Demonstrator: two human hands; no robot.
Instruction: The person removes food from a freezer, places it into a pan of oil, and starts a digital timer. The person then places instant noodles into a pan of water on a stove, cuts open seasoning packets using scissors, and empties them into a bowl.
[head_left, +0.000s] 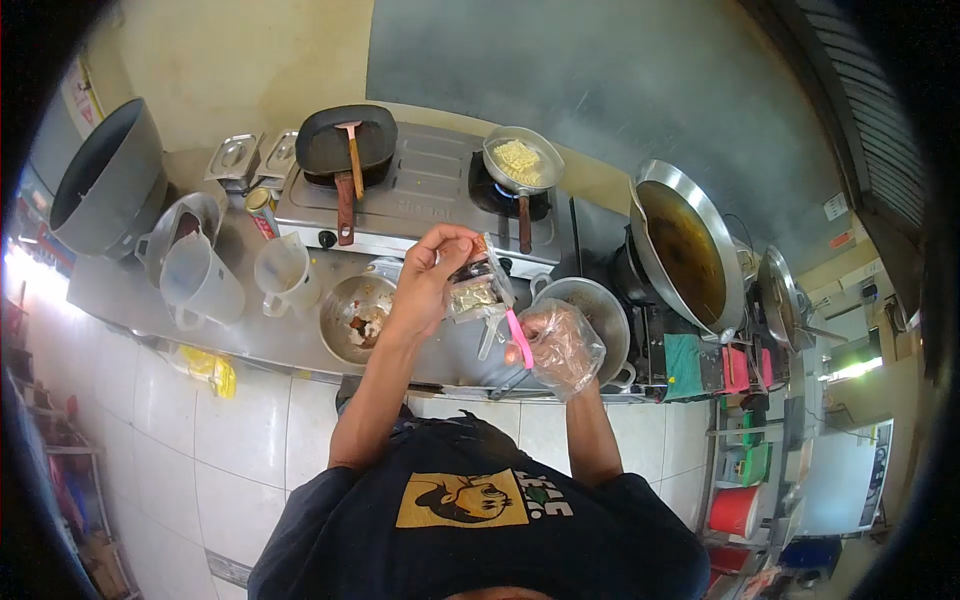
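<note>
My left hand (430, 275), bare, pinches the top of a clear seasoning packet (474, 288) with dark and greenish contents. In a thin clear plastic glove, my right hand (556, 345) grips pink-handled scissors (519, 338), whose blades reach up to the packet's right side. Below the packet is the metal counter. A large silver pot (598, 300) stands partly behind my right hand. Left of my left forearm sits a metal bowl (343, 345) with white and brown residue. Noodles (517, 162) lie in a small pan (547, 172) over a blue flame.
On the stove (425, 185) rests a square dark pan (322, 140) with a wooden-handled spatula across it. Plastic jugs (200, 278) and a can (262, 212) stand left. A large wok of dark oil (683, 245) is at the right.
</note>
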